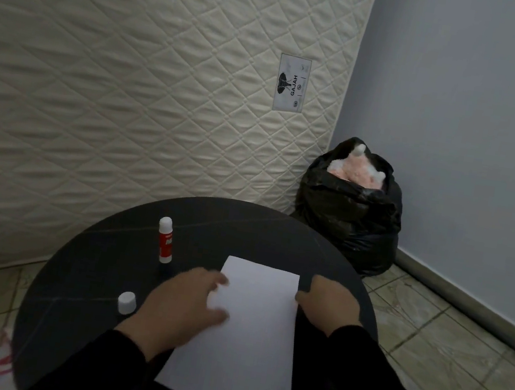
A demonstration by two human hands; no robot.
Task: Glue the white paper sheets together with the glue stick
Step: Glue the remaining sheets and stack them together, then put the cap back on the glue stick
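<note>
Your left hand [186,304] lies flat, fingers spread and pressing on the white paper sheets [248,333]; your right hand [323,301] steadies their right edge, though whether it pinches is unclear. The sheets lie at lower centre of the frame, on the round dark table [78,268]. You seem to be pressing or aligning them. If more glue is needed, reach up-left for the upright glue stick [165,240]; its cap [127,302] sits apart, lower left.
</note>
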